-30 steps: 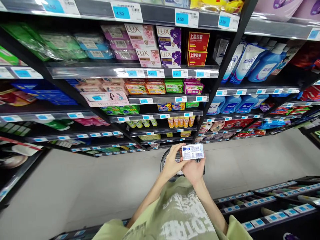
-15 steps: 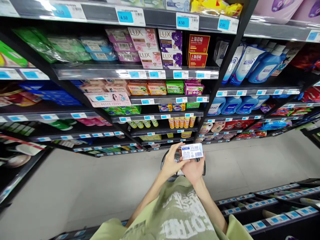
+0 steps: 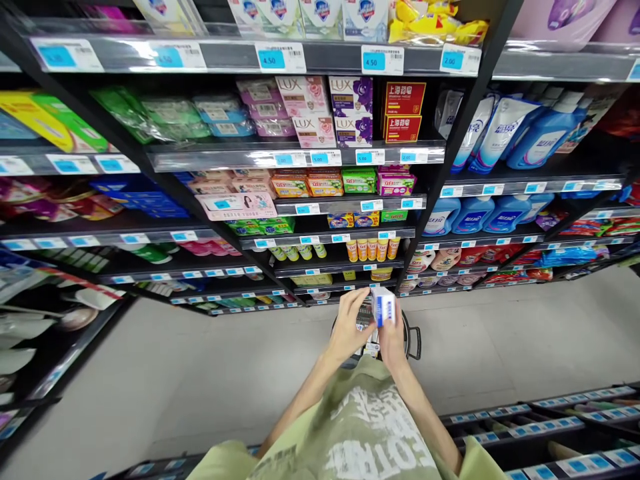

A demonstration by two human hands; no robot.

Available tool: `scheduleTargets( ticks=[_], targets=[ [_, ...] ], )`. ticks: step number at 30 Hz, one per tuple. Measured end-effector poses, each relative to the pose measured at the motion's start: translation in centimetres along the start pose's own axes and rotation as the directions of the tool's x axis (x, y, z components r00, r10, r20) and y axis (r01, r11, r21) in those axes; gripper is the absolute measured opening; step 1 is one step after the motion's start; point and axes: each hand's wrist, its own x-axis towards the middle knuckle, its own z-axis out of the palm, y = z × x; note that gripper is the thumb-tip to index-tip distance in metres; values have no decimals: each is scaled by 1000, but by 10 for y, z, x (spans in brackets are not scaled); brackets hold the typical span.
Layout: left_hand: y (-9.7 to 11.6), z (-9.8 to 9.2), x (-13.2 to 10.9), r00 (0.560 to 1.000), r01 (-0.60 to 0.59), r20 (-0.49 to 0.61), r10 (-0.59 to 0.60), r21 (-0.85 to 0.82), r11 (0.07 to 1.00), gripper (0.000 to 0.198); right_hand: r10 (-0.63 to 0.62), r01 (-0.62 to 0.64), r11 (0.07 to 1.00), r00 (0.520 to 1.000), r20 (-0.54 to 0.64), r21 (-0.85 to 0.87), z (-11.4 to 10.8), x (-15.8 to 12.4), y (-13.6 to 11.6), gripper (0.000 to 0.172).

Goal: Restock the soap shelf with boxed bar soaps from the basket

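A small white and blue box (image 3: 385, 309) is held up in front of my chest, one narrow printed end facing me. It resembles the boxed soaps (image 3: 323, 17) on the upper shelf. My left hand (image 3: 349, 325) grips its left side, with fingertips at the upper edge and the thumb lower down. From below and the right, my right hand (image 3: 393, 341) is closed around it. Beneath both hands is a dark shopping basket (image 3: 334, 324) with several packages inside, partly hidden by my hands and shirt.
Store shelves (image 3: 300, 155) in front carry soap boxes, tubes and bottles above price tags. Blue detergent bottles (image 3: 473, 215) stand to the right. The basket's black handle (image 3: 416, 343) sticks out on its right. Grey floor (image 3: 200, 373) lies around me, and another shelf (image 3: 530, 427) runs behind at lower right.
The box has been turned from its broad barcoded face to a narrow end. My right hand has shifted to its right side. The view has moved slightly, showing more of the upper shelf.
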Motion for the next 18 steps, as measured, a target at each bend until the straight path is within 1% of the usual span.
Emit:
scheduleTargets(
  ticks=[1,2,3,4,7,9,11,13,15,17,18],
  targets=[
    [-2,3,-2,1000,12,-5,-12,-59,998,77,-125,117,984,991,-51,-132,1,-2,2,98],
    [-4,6,-4,999,38,-11,-40,-126,991,78,-232,204,943,969,-83,-262,1,-4,4,107],
    [-5,10,-6,997,76,-15,-80,-188,979,78,-316,258,890,943,-102,-375,2,-5,5,113],
    [-7,13,-7,992,120,-15,-128,-241,963,76,-381,289,835,918,-112,-467,2,-7,5,115],
    [-9,19,-6,968,241,25,-249,-358,902,67,-509,343,697,856,-96,-630,3,-12,2,112],
    [-8,21,-5,958,275,49,-281,-419,865,65,-570,379,626,818,-69,-682,4,-13,-1,110],
    [-7,23,-3,956,280,55,-287,-458,844,66,-607,399,580,793,-51,-710,5,-14,-5,109],
    [-5,24,-2,958,269,48,-281,-482,834,67,-614,402,566,788,-43,-720,5,-14,-5,108],
    [-5,25,-3,965,236,13,-264,-489,840,64,-589,396,586,808,-36,-707,2,-13,-2,108],
    [-8,23,-4,978,145,-69,-197,-455,879,54,-535,381,622,844,-17,-684,-3,-10,4,109],
    [-10,21,-5,985,70,-114,-127,-409,910,48,-504,371,638,864,-2,-675,-6,-9,8,110]
  ],
)
